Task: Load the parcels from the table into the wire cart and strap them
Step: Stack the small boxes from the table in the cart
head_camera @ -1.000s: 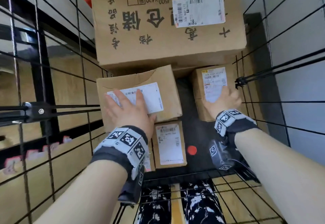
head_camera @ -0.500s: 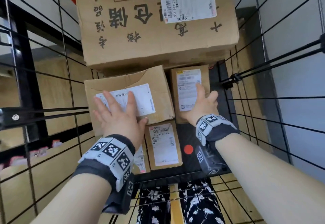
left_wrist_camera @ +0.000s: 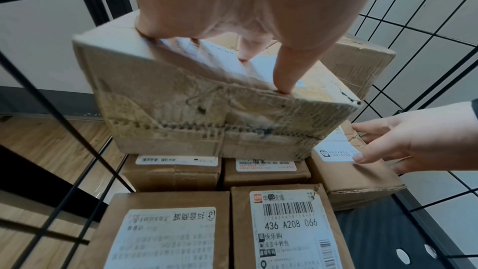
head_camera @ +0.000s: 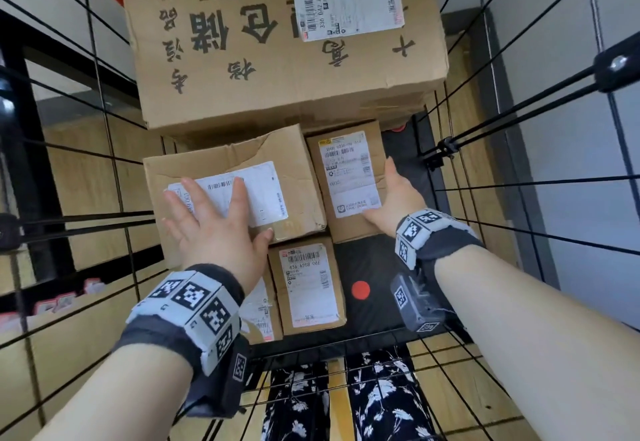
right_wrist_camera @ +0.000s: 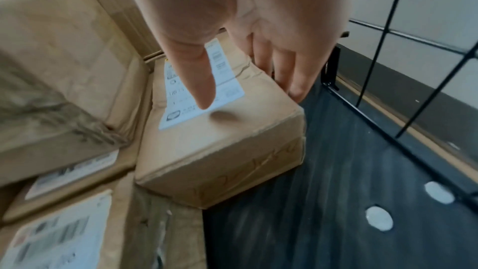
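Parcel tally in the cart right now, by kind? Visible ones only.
Large printed carton: 1
Dented mid-size box: 1
Small labelled boxes: 5 (right box, 436 A208 066 box, front-left box, two under the dented one)
Total: 7 visible; anything beneath the carton is hidden.

Small parcel (left_wrist_camera: 284,230) label: "STO", "436 A208 066". Big carton (head_camera: 284,45), print upside down: "2000X1500X430", "1200"; its white label (head_camera: 348,2): "336 042 015". Middle parcel (head_camera: 346,180) label: "0035".

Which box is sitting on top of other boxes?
The crumpled box under the left hand. It rests on smaller parcels; the others sit on the cart floor.
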A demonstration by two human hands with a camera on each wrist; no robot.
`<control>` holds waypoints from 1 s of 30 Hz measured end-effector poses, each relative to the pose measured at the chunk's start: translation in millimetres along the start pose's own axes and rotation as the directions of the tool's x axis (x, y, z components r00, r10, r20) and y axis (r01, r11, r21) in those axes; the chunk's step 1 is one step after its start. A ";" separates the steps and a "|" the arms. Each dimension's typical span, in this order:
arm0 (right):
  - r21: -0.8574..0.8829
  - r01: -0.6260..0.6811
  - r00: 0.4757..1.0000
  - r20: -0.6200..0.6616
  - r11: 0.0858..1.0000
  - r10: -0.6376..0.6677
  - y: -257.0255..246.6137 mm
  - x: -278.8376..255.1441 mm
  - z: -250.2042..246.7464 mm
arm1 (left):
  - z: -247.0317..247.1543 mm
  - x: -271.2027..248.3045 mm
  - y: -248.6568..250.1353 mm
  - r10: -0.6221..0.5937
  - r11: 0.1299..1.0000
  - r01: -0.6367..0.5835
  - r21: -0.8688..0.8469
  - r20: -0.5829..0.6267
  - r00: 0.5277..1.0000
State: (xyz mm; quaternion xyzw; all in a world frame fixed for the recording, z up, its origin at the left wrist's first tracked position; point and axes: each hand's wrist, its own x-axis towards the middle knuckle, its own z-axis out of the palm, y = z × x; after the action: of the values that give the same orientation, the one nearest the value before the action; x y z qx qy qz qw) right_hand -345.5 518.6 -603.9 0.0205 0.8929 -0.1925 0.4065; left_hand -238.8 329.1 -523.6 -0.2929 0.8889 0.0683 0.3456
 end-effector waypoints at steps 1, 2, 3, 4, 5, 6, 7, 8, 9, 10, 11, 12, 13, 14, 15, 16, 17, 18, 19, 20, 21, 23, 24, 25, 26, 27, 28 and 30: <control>0.020 -0.007 1.000 0.010 1.000 0.007 0.4 0.7 0.0 | -0.6 -0.2 0.7 -0.003 1.000 0.003 0.007 0.001 1.000; 0.052 -0.021 1.000 0.016 0.998 0.020 0.1 0.8 0.3 | -1.5 -0.7 1.1 -0.007 1.000 0.007 0.015 0.004 1.000; 0.085 -0.037 0.999 0.020 0.996 0.036 -0.8 1.3 -0.1 | -1.8 -0.6 1.5 -0.010 1.000 0.009 0.018 0.006 1.000; 0.118 -0.057 0.998 0.015 0.991 0.056 -1.8 1.3 -0.6 | -2.4 -0.5 2.0 -0.013 1.000 0.013 0.021 0.008 1.000; 0.142 -0.078 0.997 0.000 0.987 0.079 -3.0 1.0 -1.0 | -2.9 -0.1 2.2 -0.016 1.000 0.015 0.022 0.008 1.000; 0.155 -0.096 0.995 -0.022 0.983 0.101 -4.2 0.2 -0.8 | -3.4 0.1 2.6 -0.019 1.000 0.019 0.019 0.007 1.000; 0.160 -0.114 0.991 -0.046 0.981 0.122 -6.2 -1.3 -0.6 | -3.7 0.2 2.6 -0.023 1.000 0.023 0.015 0.005 1.000; 0.160 -0.129 0.988 -0.066 0.979 0.141 -8.6 -3.3 -0.4 | -4.7 0.1 3.1 -0.028 1.000 0.028 0.010 0.007 1.000; 0.154 -0.141 0.985 -0.080 0.978 0.154 -11.9 -6.9 -1.0 | -5.6 0.4 3.5 -0.034 0.999 0.034 0.003 0.012 0.999; 0.146 -0.150 0.982 -0.089 0.978 0.164 -14.9 -10.5 -1.7 | -7.6 0.5 3.8 -0.039 0.999 0.039 -0.002 0.021 0.999; 0.139 -0.160 0.981 -0.088 0.977 0.173 -18.0 -14.5 -3.2 | -9.6 0.8 3.3 -0.043 0.999 0.043 -0.005 0.029 0.999; 0.140 -0.169 0.980 -0.079 0.976 0.181 -20.4 -18.2 -5.2 | -12.1 0.6 2.3 -0.043 0.999 0.044 -0.010 0.031 0.999; 0.141 -0.170 0.982 -0.063 0.975 0.180 -23.0 -23.4 -8.3 | -15.1 0.3 0.5 -0.039 0.999 0.040 -0.024 0.023 0.999; 0.140 -0.161 0.985 -0.045 0.977 0.168 -26.1 -29.6 -11.6 | -18.5 -1.0 -2.4 -0.032 0.999 0.033 -0.043 0.008 0.999; 0.132 -0.142 0.989 -0.031 0.981 0.148 -31.3 -39.2 -17.6 | -24.6 -5.2 -6.4 -0.026 0.998 0.025 -0.060 -0.016 1.000; 0.128 -0.126 0.992 -0.015 0.984 0.129 -32.8 -41.7 -21.1 | -27.2 -5.9 -7.4 -0.019 0.998 0.016 -0.066 -0.039 0.999; 0.124 -0.101 0.995 -0.002 0.987 0.102 -37.4 -49.1 -27.1 | -32.1 -9.5 -9.0 -0.006 0.997 0.001 -0.074 -0.065 0.998; 0.120 -0.070 0.998 0.012 0.990 0.069 -43.6 -58.9 -31.9 | -39.4 -16.6 -11.5 0.013 0.996 -0.020 -0.088 -0.090 0.996; 0.114 -0.033 0.999 0.016 0.993 0.032 -52.2 -70.4 -38.1 | -48.1 -24.3 -13.0 0.030 0.994 -0.041 -0.100 -0.109 0.994; 0.106 -0.009 1.000 0.014 0.994 0.008 -60.1 -79.4 -43.1 | -57.3 -32.1 -14.5 0.045 0.992 -0.058 -0.110 -0.122 0.992; 0.109 0.010 1.000 0.011 0.994 -0.011 -68.1 -90.2 -48.5 | -67.0 -40.6 -16.2 0.054 0.989 -0.070 -0.130 -0.122 0.991; 0.126 0.023 1.000 -0.008 0.992 -0.022 -82.6 -116.2 -58.8 | -86.9 -59.5 -20.7 0.071 0.978 -0.093 -0.187 -0.119 0.990; 0.113 0.035 0.999 -0.026 0.993 -0.033 -89.1 -130.1 -64.3 | -96.4 -68.7 -23.2 0.088 0.971 -0.114 -0.212 -0.126 0.988; 0.085 0.054 0.998 -0.038 0.995 -0.051 -94.8 -145.0 -71.1 | -105.4 -78.3 -25.2 0.111 0.960 -0.142 -0.240 -0.139 0.984; 0.045 0.074 0.996 -0.043 0.996 -0.072 -99.3 -159.7 -78.0 | -113.0 -87.5 -27.2 0.135 0.949 -0.172 -0.265 -0.154 0.979; 0.003 0.104 0.993 -0.054 0.995 -0.103 -103.4 -174.3 -85.1 | -120.2 -96.4 -28.8 0.156 0.939 -0.199 -0.281 -0.168 0.973; -0.029 0.128 0.989 -0.065 0.991 -0.129 -107.8 -189.5 -91.1 | -126.4 -105.8 -31.7 0.168 0.933 -0.215 -0.289 -0.179 0.969; -0.062 0.178 0.980 -0.082 0.982 -0.183 -114.8 -217.1 -101.0 | -137.3 -125.4 -35.7 0.190 0.929 -0.239 -0.283 -0.190 0.963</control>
State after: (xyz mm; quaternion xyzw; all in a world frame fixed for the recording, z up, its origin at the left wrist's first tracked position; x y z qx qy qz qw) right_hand -295.0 474.8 -346.9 -0.0633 0.9129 -0.2032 0.3484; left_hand -223.5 314.8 -335.5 -0.2478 0.9193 0.2178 0.2146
